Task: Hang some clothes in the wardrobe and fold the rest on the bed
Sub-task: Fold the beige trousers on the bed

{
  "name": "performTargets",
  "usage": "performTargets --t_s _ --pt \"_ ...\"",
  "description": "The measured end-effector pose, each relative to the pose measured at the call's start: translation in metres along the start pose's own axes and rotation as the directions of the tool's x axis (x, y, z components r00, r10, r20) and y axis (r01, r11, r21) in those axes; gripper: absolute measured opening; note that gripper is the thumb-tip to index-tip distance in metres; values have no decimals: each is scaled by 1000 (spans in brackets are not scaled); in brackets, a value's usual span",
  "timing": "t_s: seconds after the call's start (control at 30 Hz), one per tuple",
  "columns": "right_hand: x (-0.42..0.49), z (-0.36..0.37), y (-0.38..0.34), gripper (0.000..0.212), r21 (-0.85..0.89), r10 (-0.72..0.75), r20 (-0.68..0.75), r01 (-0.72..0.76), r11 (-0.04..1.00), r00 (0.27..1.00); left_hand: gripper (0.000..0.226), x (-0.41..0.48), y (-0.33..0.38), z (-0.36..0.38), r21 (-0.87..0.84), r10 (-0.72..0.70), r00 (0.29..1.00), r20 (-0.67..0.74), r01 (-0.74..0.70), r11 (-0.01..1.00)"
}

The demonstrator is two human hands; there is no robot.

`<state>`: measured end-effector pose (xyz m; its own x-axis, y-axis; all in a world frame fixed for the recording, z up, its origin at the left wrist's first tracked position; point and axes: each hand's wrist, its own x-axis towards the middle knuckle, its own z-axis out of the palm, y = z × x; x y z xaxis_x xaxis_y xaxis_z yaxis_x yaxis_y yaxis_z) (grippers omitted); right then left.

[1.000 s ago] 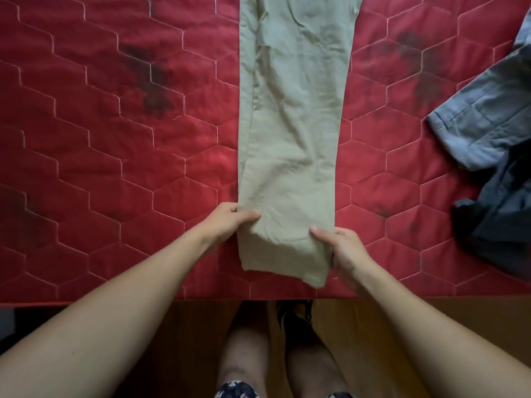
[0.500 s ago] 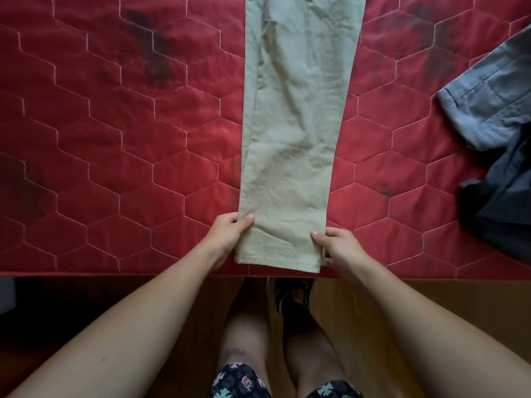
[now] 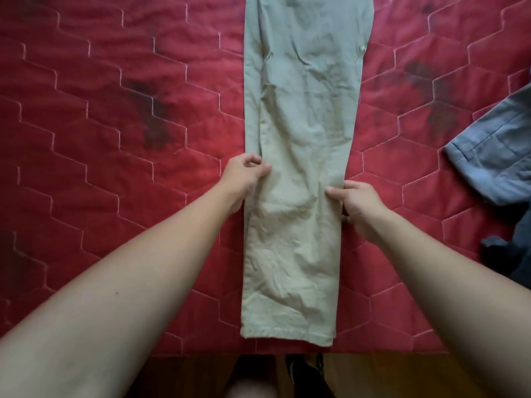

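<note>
- Two hands have slid up from the hem: the left hand (image 3: 245,176) and right hand (image 3: 357,199) now each pinch an edge of the khaki trousers (image 3: 301,133) at mid-leg.
- Likely they are setting a fold line; folding has hardly begun.
- One pair lies flat on the bed (image 3: 115,145); one grey garment (image 3: 494,156) and one dark garment (image 3: 514,254) lie to its right.

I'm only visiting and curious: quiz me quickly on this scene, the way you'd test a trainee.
1. True or false: the beige trousers lie stretched out on the red quilt.
2. The left hand and right hand pinch the trousers at: A the hem; B the side edges partway up; C the waistband.
3. Fill in: the grey garment lies to the trousers' ____.
Key: 1 true; 2 B; 3 right.
</note>
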<state>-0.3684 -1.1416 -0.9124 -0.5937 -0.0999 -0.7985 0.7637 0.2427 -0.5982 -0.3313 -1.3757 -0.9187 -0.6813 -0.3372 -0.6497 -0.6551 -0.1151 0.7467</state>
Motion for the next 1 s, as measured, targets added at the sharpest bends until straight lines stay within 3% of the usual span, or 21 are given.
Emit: performTargets --t_s 0.13,0.27,0.4,0.57,0.67,0.83,0.87,0.93,1.0 --pt "-1 -2 -1 9 3 56 -54 -56 998 997 21 -4 -7 -15 -33 -74 993 -93 71 997" --pt "-3 -3 -20 18 51 133 23 -134 990 991 18 1 -1 -27 -20 -136 990 41 137 990" --pt "33 1 -68 16 188 50 81 -65 980 995 6 48 41 -21 -90 -159 982 102 169 982" --pt "78 12 -99 16 161 24 8 -25 987 1000 11 91 72 -3 -174 -68 998 -20 63 983" --pt "79 5 -98 11 104 67 12 -68 992 998 23 82 63 -14 -205 -100 986 -132 72 976" --pt "94 -2 -130 18 162 71 118 -90 983 990 7 104 98 -15 -224 -153 986 72 166 960" --pt "103 -2 -144 18 192 44 131 -69 979 990 14 120 112 -13 -235 -165 981 98 184 954" --pt "123 0 -171 16 269 -10 140 -28 963 990 24 149 138 -8 -248 -176 979 106 197 948" --pt "141 2 -186 15 318 -24 142 -23 948 990 13 169 156 -2 -232 -151 986 68 163 959"
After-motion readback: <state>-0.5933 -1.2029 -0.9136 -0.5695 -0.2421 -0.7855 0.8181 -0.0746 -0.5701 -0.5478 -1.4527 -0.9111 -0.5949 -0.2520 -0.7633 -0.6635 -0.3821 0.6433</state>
